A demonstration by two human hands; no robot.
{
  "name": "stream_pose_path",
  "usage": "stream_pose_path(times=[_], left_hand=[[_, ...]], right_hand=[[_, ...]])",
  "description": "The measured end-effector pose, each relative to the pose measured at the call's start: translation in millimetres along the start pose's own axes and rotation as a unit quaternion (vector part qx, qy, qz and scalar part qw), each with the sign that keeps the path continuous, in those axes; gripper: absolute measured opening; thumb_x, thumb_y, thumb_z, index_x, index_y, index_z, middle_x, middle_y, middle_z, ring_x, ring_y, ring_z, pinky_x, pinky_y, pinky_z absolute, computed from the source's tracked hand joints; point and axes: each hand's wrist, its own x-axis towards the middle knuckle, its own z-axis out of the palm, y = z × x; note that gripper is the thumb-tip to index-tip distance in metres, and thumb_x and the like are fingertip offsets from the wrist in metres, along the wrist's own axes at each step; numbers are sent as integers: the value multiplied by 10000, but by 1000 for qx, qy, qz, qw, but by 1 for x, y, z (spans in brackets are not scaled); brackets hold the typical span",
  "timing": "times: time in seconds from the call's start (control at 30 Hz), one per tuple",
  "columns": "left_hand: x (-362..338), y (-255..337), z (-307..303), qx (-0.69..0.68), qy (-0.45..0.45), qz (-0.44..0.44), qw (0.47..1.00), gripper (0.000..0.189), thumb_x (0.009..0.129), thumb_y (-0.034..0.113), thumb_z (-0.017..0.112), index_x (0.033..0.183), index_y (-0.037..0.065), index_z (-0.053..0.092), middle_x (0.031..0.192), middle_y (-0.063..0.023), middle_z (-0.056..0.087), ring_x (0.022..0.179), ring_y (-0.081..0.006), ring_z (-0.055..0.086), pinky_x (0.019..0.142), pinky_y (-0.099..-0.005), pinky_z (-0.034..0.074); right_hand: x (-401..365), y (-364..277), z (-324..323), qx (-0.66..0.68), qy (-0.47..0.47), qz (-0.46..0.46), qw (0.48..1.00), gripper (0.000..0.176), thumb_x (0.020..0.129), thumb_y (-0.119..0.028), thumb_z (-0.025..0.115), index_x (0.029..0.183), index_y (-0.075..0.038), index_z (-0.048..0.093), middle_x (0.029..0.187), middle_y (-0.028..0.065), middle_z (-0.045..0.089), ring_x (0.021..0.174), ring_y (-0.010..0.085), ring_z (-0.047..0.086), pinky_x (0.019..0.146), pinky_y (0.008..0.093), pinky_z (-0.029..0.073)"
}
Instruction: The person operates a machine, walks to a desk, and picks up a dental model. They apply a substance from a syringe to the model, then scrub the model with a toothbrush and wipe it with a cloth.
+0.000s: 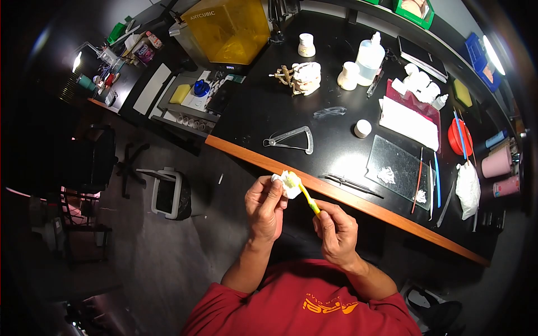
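My left hand (265,206) is closed around a small white plaster dental model (291,191), pinching it between thumb and fingers just off the table's front edge. In my right hand (337,231) is a yellow toothbrush (310,203), gripped by its handle and slanting up to the left. Its head meets the top of the model, so part of the model's surface is hidden. Closest on the table are a metal caliper (291,138) and dark tweezers (352,185).
A wooden edge (386,210) borders the black table. On it stand an articulated plaster model (304,78), white jars (348,75), a clear bottle (370,58), a glass slab (395,168) and a red bowl (457,138). Behind is a yellow-covered printer (230,33); a bin (167,193) stands left.
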Motion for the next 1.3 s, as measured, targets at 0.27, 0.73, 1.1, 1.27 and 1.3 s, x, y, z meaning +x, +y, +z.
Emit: stream_pose_path(times=[0.27, 0.73, 1.1, 1.27, 1.3], left_hand=[[3, 15, -5, 31, -4, -8, 999, 163, 1029, 135, 661, 1040, -15, 722, 825, -47, 688, 663, -80, 559, 609, -212, 451], [9, 30, -14, 303, -69, 84, 947, 83, 967, 17, 701, 986, -42, 756, 852, -51, 709, 696, -79, 627, 643, -196, 485], [3, 13, -5, -36, -53, -59, 996, 181, 988, 24, 628, 1121, -35, 736, 801, -11, 663, 667, -41, 511, 726, -216, 436], [3, 10, -3, -53, -61, -76, 994, 183, 994, 27, 627, 1134, -23, 734, 787, 1, 651, 648, -49, 498, 733, -227, 447], [2, 10, -2, -58, -66, -78, 993, 183, 996, 29, 627, 1134, -23, 734, 784, 2, 649, 649, -48, 499, 734, -229, 450]], right_hand=[[7, 0, -6, -107, -10, -118, 987, 309, 923, 114, 604, 1208, 51, 705, 699, 93, 597, 574, 144, 568, 531, 275, 436], [16, -2, -16, -254, -39, -222, 940, 469, 786, 147, 684, 1237, 23, 712, 759, 102, 617, 577, 222, 599, 531, 336, 487], [5, -2, -10, -92, -32, -92, 991, 314, 931, 103, 612, 1226, 45, 703, 719, 87, 599, 590, 140, 570, 547, 269, 439], [1, -3, -13, -3, -35, -2, 999, 249, 1033, 4, 544, 1233, 47, 687, 711, 44, 612, 588, 72, 524, 532, 232, 405], [-1, -3, -15, 23, -39, 28, 999, 249, 1046, -16, 534, 1237, 41, 684, 709, 37, 615, 585, 61, 514, 528, 225, 399]])
